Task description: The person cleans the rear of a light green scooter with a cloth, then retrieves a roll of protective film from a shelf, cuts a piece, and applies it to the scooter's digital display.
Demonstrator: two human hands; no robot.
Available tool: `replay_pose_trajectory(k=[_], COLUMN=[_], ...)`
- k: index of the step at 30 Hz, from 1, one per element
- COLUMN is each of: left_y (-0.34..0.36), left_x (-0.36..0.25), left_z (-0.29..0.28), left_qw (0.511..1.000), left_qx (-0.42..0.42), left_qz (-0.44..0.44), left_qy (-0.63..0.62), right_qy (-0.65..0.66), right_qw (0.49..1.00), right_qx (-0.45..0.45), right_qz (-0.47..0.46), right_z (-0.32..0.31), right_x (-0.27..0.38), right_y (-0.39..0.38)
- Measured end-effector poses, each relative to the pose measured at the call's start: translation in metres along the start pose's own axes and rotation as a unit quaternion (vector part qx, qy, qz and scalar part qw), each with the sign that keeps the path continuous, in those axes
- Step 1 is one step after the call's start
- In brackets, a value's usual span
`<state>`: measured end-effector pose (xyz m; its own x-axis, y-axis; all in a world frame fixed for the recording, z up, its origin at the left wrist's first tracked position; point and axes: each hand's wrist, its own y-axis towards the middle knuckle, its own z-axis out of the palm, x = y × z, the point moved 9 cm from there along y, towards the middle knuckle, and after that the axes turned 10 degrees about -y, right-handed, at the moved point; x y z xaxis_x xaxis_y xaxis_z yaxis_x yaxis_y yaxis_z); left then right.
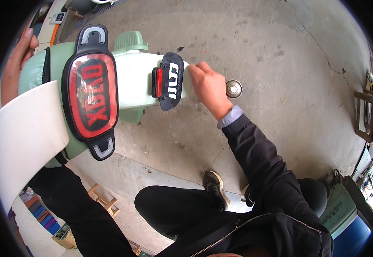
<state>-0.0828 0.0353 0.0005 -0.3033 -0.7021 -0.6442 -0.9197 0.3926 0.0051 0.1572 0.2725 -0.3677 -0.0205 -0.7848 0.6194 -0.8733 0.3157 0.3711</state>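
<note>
A pale green and white vehicle body (135, 75) fills the upper left. It has a padded seat (32, 75), a curved white panel (26, 128) and a large black-rimmed red panel (90, 94) with lettering. On its narrow white tail sit a dark plate (172, 83) and a red reflector (157, 83). My left hand (21, 51) is at the far left, fingers curled against the padded seat's far side; what exactly they grip is partly hidden. My right hand (208, 83) is closed on the tip of the white tail, beside a round metal can (234, 88) on the floor.
The concrete floor (280, 64) has cracks and a seam near my feet. Wooden frames (362, 115) stand at the right edge, a green-grey machine (336, 214) and blue drum (353, 235) at lower right. A small wooden stool (103, 199) and stacked coloured items (41, 214) lie lower left.
</note>
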Motion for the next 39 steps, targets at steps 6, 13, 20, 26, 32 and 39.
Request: replay_pose_trajectory(k=[6, 13, 20, 26, 32, 39], left_y=[-0.016, -0.012, -0.017, -0.02, -0.02, -0.022], left_x=[-0.022, -0.019, -0.028, -0.026, -0.034, -0.032], left_z=[0.021, 0.017, 0.021, 0.025, 0.032, 0.037], left_qw=[0.991, 0.996, 0.995, 0.996, 0.995, 0.994], left_qx=[-0.039, -0.071, -0.073, -0.077, -0.092, -0.088], left_qz=[0.054, -0.025, 0.02, -0.046, -0.019, -0.045], left_qy=[0.12, 0.042, 0.059, 0.009, -0.028, -0.054], right_qy=[0.05, 0.167, 0.15, 0.149, 0.132, 0.137], right_qw=[0.998, 0.98, 0.984, 0.983, 0.987, 0.988], right_qx=[0.026, 0.068, 0.086, 0.087, 0.08, 0.075], right_qz=[0.003, 0.081, 0.05, 0.055, 0.04, 0.008], right_z=[0.001, 0.018, 0.017, 0.017, 0.012, 0.022], right_x=[-0.004, -0.029, -0.025, -0.027, -0.022, -0.026], right_y=[0.0, 0.025, 0.031, 0.028, 0.028, 0.032])
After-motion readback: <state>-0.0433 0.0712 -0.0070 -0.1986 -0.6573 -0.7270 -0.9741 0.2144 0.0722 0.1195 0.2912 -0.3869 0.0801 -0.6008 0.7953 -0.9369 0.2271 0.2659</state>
